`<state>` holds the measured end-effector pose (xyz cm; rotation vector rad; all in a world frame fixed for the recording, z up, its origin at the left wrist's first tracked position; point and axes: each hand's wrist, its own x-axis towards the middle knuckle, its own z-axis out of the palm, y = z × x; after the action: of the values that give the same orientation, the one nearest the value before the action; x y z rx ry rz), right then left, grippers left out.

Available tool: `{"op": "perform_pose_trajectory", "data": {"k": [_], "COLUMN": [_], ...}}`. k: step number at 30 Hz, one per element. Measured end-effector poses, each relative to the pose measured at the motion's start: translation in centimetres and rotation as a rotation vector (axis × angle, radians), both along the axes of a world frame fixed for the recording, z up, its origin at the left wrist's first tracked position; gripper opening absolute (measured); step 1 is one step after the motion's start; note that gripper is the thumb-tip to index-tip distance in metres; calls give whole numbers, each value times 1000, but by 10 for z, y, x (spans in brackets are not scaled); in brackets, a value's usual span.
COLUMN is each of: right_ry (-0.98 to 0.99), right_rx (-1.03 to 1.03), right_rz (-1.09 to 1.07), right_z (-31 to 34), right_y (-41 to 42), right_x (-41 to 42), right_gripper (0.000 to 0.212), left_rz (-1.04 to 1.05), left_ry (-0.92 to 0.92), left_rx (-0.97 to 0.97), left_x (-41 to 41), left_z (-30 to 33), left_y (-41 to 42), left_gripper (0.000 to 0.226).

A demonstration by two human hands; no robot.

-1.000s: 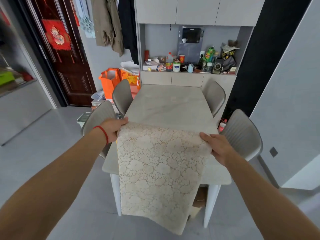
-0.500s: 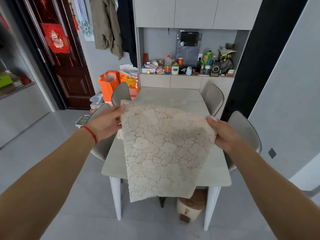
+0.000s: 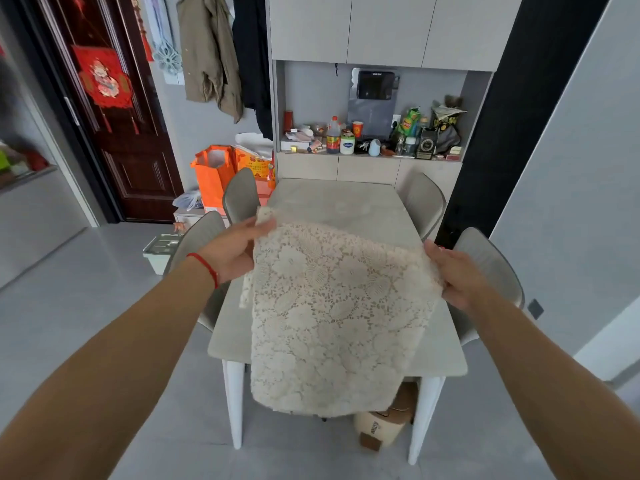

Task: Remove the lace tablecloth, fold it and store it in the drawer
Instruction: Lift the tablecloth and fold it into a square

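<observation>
the lace tablecloth (image 3: 332,317) hangs in the air between both hands, doubled over, its upper edge stretched from one hand to the other and its lower edge drooping past the near rim of the dining table (image 3: 332,206). the left hand (image 3: 230,252) pinches the upper left corner, thumb on the near face and fingers curled behind the cloth, with a small flap of lace sticking up just above the fingertips. a red string bracelet (image 3: 205,265) circles that wrist. the right hand (image 3: 457,273) grips the upper right corner, fingers closed round the bunched edge, thumb lying along the top. beyond the fingers the pale tabletop is visible, with grey chairs on either side of it: one just behind the left hand (image 3: 194,244), one just behind the right hand (image 3: 491,261). past the far end of the table a shelf niche (image 3: 374,147) holds bottles, jars and packets. below the hanging cloth, under the table, stands a small beige bin (image 3: 381,424).
</observation>
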<state>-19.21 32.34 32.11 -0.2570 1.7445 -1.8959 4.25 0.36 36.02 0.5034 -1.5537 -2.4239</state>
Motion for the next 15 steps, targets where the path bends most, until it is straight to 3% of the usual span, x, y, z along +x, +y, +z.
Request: {"op": "perform_pose_trajectory", "data": {"k": [3,5,7,11,13,15], "right_ry": [22,113,230,264,218,210], "right_rx": [-164,-145,-10,83,74,96], "right_rz": [234,335,263,-22,-97,-131], "right_z": [10,14,18,31,37,43], "right_y": [6,14,14,1,0,-2], "right_x": [-2,-5,-4,-2,-1,-2], "right_gripper": [36,41,45,31,30,34], "left_rz": [0,72,102,59,-131,-167], "left_ry": [-105,-149,-169,0,1,-28], "left_rx": [-182,-189,-146,50,-86,-223], "left_x": [7,5,0,0,8,10], "left_z": [-20,-23,-17,1,7,12], "left_y": [-5,-10,-13,-23,-29,-31], "left_gripper": [31,23,21,44,45,50]}}
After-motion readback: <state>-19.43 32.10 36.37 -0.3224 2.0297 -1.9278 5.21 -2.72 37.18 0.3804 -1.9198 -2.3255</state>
